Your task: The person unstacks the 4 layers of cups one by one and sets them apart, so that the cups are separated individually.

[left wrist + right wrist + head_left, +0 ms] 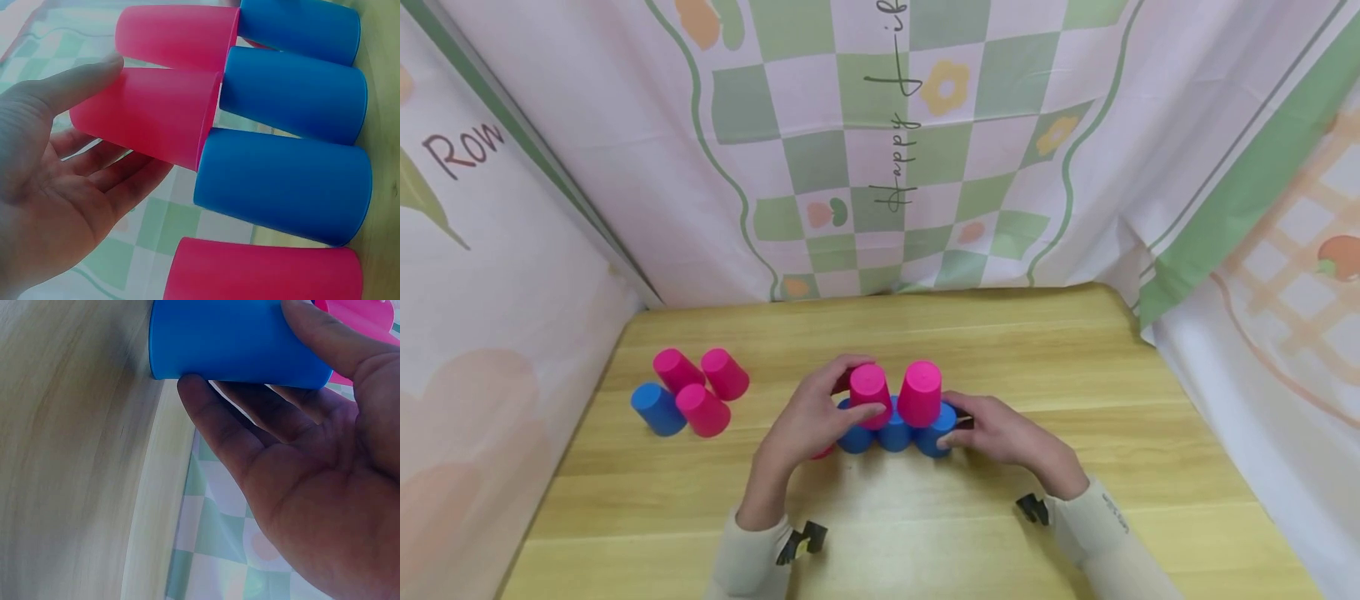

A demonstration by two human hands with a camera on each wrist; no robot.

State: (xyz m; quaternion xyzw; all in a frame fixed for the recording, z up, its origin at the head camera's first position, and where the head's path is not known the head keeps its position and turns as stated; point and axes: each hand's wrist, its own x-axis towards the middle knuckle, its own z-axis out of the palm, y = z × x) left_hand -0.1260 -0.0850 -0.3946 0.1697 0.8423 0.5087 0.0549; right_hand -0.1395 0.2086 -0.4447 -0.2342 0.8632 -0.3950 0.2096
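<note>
Three upside-down blue cups stand in a row on the table: a left one, a middle one and a right one. Two upside-down pink cups rest on top of them, a left pink cup and a right pink cup. My left hand holds the left pink cup between thumb and fingers. At the row's other end, my right hand grips the right blue cup, thumb on one side and fingers on the other. Another pink cup stands left of the row, mostly hidden under my left hand in the head view.
On the table's left side stand three pink cups and a blue cup, grouped closely. The wooden table meets a printed curtain at its back edge, with more cloth on both sides.
</note>
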